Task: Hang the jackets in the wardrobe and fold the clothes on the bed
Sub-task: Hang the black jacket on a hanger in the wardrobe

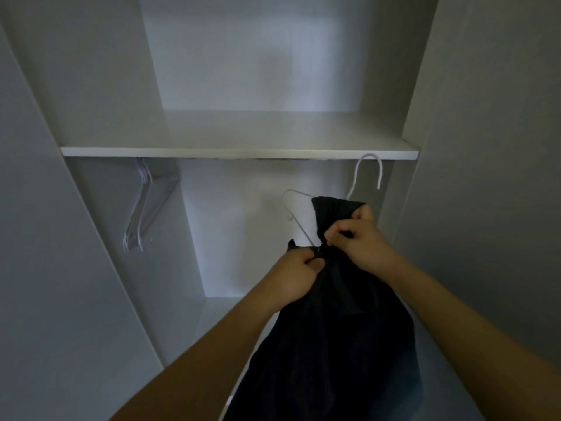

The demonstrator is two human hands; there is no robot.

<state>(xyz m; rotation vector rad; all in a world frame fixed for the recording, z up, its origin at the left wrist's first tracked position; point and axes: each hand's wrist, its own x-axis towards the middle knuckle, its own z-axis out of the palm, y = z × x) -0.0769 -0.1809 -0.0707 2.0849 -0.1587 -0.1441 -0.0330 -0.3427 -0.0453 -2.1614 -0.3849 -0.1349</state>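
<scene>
Both hands pinch the dark jacket [340, 314] at its front: left hand [299, 276], right hand [359, 240]. It hangs lengthwise downward, with the white hanger [365, 174] hook pointing up toward the shelf [236, 151].

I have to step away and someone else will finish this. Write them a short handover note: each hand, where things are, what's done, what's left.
Left hand: pinches the dark jacket at its front, near the zip.
Right hand: pinches the jacket's front just above.
Jacket: partly on a white hanger, held in front of the open wardrobe, not yet hung.
Spare hangers: hanging under the shelf, left side.
Done: hanger is in the jacket.
Left: close the front, hang it. The bed and its clothes are out of view.
</scene>
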